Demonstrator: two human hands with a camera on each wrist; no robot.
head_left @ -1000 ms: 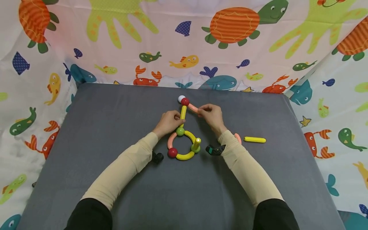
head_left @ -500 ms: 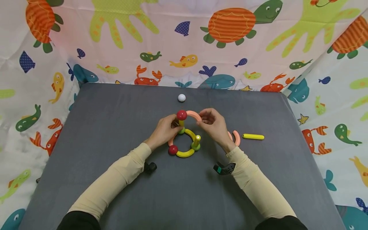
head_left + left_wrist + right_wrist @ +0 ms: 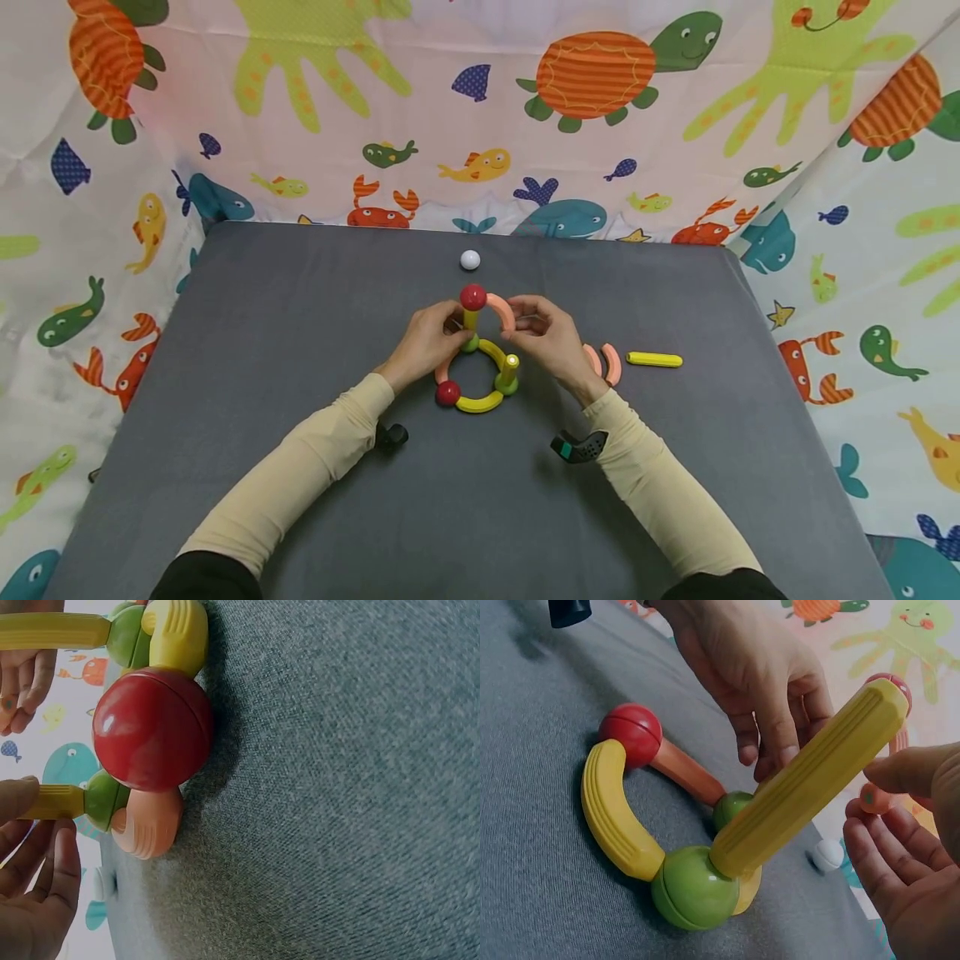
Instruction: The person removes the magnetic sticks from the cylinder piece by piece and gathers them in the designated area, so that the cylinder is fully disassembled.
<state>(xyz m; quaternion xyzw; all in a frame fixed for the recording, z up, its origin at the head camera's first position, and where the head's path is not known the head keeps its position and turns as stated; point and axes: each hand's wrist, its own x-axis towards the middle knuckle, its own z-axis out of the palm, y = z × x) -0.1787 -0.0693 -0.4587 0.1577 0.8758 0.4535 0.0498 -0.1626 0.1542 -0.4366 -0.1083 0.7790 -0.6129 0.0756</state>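
In the head view, a ring of curved yellow and pink rods and balls lies on the table: a red ball (image 3: pixel 447 393), a front green ball (image 3: pixel 507 385) and a rear green ball (image 3: pixel 471 343). A straight yellow rod (image 3: pixel 810 780) stands up from the front green ball. The left hand (image 3: pixel 426 340) pinches a second upright yellow rod (image 3: pixel 60 801) on the rear green ball. On top of that rod sits another red ball (image 3: pixel 473 297), from which a curved pink rod (image 3: pixel 502 312) arches to the right. My right hand (image 3: pixel 553 337) pinches this pink rod's free end.
A white ball (image 3: pixel 470 260) lies behind the ring near the table's back edge. To the right lie curved pink rods (image 3: pixel 612 364) and a loose yellow rod (image 3: pixel 655 359). Patterned cloth (image 3: pixel 480 192) hangs around the grey table (image 3: pixel 450 517).
The red ball with the pink rod has come away from the white ball onto the upright yellow rod. Since half a second ago, the pink rod has swung its free end downward.
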